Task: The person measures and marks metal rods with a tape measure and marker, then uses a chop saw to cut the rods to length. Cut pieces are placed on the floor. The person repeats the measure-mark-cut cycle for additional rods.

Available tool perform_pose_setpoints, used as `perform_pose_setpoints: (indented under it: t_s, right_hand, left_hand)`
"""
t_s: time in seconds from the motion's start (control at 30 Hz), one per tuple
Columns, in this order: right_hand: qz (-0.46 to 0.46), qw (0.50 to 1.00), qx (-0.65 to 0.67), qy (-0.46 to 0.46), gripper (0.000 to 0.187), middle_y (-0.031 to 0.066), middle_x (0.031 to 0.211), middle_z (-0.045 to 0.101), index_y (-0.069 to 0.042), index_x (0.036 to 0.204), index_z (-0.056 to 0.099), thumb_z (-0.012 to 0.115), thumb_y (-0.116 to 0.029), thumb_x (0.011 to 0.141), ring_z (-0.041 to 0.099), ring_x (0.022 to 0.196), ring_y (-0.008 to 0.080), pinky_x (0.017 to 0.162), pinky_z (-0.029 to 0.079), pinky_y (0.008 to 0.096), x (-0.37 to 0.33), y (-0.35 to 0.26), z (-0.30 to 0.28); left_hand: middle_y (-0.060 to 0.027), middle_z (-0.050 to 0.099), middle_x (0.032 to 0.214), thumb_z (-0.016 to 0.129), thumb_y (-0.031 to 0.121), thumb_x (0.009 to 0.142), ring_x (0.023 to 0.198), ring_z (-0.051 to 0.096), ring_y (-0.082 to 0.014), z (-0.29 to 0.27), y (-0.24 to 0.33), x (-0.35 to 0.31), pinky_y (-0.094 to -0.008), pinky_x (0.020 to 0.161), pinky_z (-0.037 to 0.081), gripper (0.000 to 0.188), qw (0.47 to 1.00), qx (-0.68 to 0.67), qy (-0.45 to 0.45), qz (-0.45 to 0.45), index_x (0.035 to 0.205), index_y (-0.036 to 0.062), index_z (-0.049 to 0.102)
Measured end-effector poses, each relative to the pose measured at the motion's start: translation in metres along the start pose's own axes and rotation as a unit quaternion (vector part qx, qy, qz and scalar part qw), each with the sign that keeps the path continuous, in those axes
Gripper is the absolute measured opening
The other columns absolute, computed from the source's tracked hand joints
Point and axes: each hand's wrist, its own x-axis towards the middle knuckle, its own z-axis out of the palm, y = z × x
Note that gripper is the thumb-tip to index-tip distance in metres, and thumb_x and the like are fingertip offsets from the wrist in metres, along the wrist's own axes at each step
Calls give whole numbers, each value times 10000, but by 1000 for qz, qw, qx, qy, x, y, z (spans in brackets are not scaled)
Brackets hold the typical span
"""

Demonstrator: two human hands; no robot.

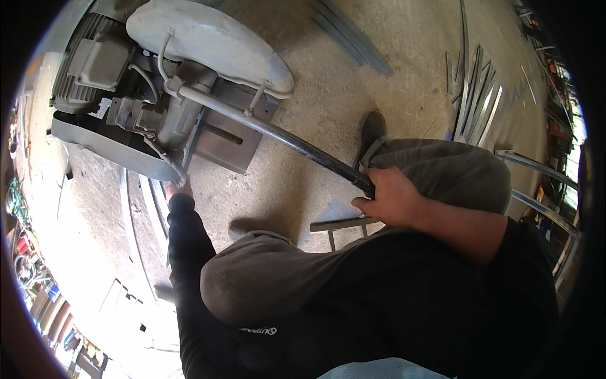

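Note:
A cut-off saw stands at the upper left, with a pale rounded blade guard (214, 41), a ribbed grey motor (95, 63) and a curved grey side cover (113, 148). Its long lever handle (290, 142) slopes down toward me. My right hand (394, 196) is wrapped round the dark lower end of that handle. Below the saw's flat slotted metal base (237, 155), my left hand (180, 189) reaches to the near end of the side cover. The saw hides most of its fingers, so what it touches or holds cannot be made out.
Long metal strips (154, 208) lie on the floor beside my left arm. A heap of metal offcuts (476, 101) is at the upper right, and dark bars (350, 35) lie at the top. Between my legs is a small metal stand (341, 225). Metal rails (543, 167) are at the right.

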Motion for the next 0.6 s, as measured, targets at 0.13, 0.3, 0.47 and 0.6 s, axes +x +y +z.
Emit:
perform_pose_setpoints:
  t_s: [0.13, 0.3, 0.47, 0.6]
  right_hand:
    - [-3, 1000, -11, 1, 345, 237, 821, 701, 9, 945, 695, 787, -305, 834, 708, 858, 417, 781, 561, 493, 2, -1, 1]
    - [-3, 1000, -1, 7, 387, 221, 779, 693, 30, 979, 703, 810, -304, 816, 717, 784, 388, 721, 553, 452, 4, 2, 4]
    - [0, 1000, -6, 13, 389, 220, 781, 696, 31, 986, 704, 812, -302, 816, 720, 780, 385, 722, 555, 453, 3, 2, 5]
    - [2, 1000, -9, 12, 400, 221, 788, 700, 31, 1008, 708, 813, -303, 815, 723, 788, 384, 730, 560, 452, 4, 3, 5]
  left_hand:
    - [-235, 759, 971, 778, 617, 816, 960, 729, -425, 0, -1, 0, -507, 883, 570, 616, 1000, -1, 1, 19, 1026, 38, 786]
    - [-225, 762, 986, 775, 595, 829, 972, 729, -419, 4, -4, 1, -507, 887, 571, 573, 999, -7, 13, 30, 1045, 65, 791]
    - [-212, 766, 1003, 766, 580, 844, 984, 730, -410, 10, -12, 10, -502, 892, 573, 554, 999, -6, 3, 41, 1079, 79, 790]
    - [-204, 768, 1012, 765, 572, 849, 984, 731, -405, 12, -14, 9, -498, 890, 575, 546, 998, -17, 24, 61, 1096, 86, 789]
